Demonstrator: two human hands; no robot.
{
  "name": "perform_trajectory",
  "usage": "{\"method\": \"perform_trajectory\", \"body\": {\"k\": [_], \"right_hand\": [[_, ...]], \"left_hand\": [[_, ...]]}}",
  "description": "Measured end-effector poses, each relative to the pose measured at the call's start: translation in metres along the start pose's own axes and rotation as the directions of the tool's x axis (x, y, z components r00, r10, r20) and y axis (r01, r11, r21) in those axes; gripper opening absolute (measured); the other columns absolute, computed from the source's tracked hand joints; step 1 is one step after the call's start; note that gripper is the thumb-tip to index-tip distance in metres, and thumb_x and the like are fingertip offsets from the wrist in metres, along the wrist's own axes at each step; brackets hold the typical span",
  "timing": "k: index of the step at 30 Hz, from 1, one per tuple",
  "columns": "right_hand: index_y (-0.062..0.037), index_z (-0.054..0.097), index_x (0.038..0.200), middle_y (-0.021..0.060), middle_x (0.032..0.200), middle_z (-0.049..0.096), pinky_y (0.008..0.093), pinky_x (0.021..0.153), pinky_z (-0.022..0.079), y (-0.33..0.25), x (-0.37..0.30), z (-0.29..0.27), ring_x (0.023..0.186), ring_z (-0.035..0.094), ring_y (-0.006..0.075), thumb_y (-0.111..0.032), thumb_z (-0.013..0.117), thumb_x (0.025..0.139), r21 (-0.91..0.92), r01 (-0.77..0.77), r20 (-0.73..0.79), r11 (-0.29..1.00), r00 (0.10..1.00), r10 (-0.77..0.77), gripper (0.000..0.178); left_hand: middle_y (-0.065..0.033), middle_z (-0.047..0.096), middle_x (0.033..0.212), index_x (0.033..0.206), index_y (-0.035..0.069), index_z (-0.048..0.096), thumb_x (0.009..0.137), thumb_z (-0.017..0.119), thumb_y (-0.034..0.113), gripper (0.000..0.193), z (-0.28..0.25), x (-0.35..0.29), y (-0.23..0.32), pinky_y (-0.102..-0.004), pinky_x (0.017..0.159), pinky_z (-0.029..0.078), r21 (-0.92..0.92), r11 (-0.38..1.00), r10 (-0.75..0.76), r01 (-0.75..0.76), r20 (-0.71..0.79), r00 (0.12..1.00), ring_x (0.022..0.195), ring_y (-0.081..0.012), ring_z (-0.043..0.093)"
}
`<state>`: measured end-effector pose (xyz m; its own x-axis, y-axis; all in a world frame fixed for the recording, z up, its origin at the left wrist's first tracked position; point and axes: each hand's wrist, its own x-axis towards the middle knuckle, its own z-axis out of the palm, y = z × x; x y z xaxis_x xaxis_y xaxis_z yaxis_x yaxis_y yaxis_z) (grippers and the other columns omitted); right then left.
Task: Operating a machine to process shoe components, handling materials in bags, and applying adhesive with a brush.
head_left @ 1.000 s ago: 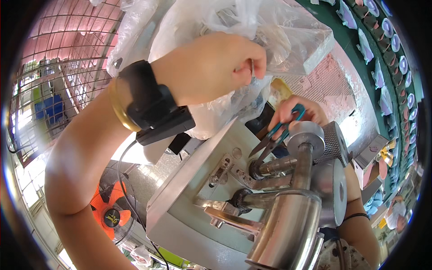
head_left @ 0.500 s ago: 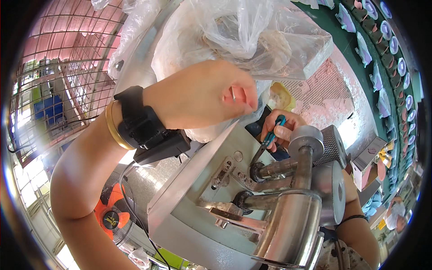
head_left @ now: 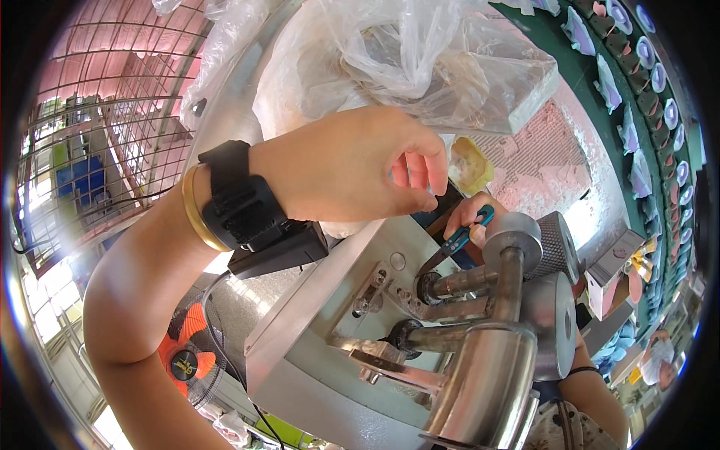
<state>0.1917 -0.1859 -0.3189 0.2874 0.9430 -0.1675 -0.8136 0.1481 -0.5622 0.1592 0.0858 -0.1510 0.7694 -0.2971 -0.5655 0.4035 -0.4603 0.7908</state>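
Left hand (head_left: 352, 169), fingers pinched together on nothing visible, has dropped from crumpled clear plastic bag (head_left: 420, 60) at 12 o'clock. Right hand (head_left: 466, 217) clamped on blue-handled snips (head_left: 459, 241), tips now nearer steel machine shaft (head_left: 461, 283), 5 o'clock of left hand.

— What is counted in the head view?

— Two hands are seen: the left hand (head_left: 360, 169) just above centre and the right hand (head_left: 466, 217) toward three o'clock of centre. One pair of blue-handled snips (head_left: 459, 241) is counted, gripped in that right hand.

— And on the wrist?

— One black strap (head_left: 238, 196) and one gold bangle (head_left: 196, 212) are counted, at nine o'clock of centre.

— Anything larger?

— One steel machine (head_left: 330, 330) is seen at six o'clock, with two horizontal rods (head_left: 459, 283) counted. One clear plastic bag (head_left: 420, 67) is noted at twelve o'clock, and one orange fan (head_left: 182, 352) at eight o'clock.
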Motion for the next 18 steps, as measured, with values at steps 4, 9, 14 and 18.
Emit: {"method": "perform_trajectory", "body": {"k": [4,9,14,18], "right_hand": [[-0.0057,0.050,0.108,0.0157,0.108,0.056,0.0277,0.077,0.048,-0.012,0.001,0.004,0.092,0.056,0.0164,-0.021,0.064,0.093,-0.014,0.052,0.037,0.999,0.998,-0.051,0.026],[-0.0055,0.050,0.110,0.0161,0.111,0.055,0.0277,0.078,0.050,-0.034,-0.006,0.030,0.093,0.057,0.0168,-0.020,0.065,0.092,0.007,-0.105,-0.115,0.994,0.988,0.105,0.028],[-0.0053,0.050,0.113,0.0166,0.113,0.055,0.0277,0.078,0.051,-0.064,-0.026,0.061,0.095,0.057,0.0172,-0.019,0.066,0.091,0.017,-0.265,-0.280,0.964,0.924,0.259,0.030],[-0.0045,0.050,0.115,0.0173,0.116,0.053,0.0280,0.078,0.053,-0.074,-0.023,0.056,0.096,0.058,0.0179,-0.017,0.067,0.089,0.000,-0.313,-0.265,0.950,0.916,0.302,0.034]], "left_hand": [[-0.0011,0.065,0.089,0.097,0.006,0.066,0.087,0.070,0.021,0.018,0.000,0.003,0.000,-0.0304,0.082,0.047,0.008,1.000,0.023,-0.023,0.010,1.000,0.086,-0.0130,0.059],[-0.0030,0.065,0.094,0.098,0.007,0.065,0.083,0.074,0.026,0.026,0.006,-0.001,-0.005,-0.0304,0.082,0.047,0.077,0.993,0.086,-0.095,0.115,0.990,0.087,-0.0164,0.060],[-0.0064,0.065,0.100,0.101,0.008,0.064,0.078,0.078,0.029,0.033,0.009,0.001,0.009,-0.0305,0.080,0.048,0.170,0.983,-0.116,0.067,0.298,0.947,0.091,-0.0206,0.062],[-0.0069,0.067,0.101,0.104,0.008,0.063,0.079,0.077,0.026,0.034,0.010,0.010,0.013,-0.0313,0.079,0.049,0.138,0.989,-0.098,0.049,0.375,0.922,0.093,-0.0196,0.063]]}}
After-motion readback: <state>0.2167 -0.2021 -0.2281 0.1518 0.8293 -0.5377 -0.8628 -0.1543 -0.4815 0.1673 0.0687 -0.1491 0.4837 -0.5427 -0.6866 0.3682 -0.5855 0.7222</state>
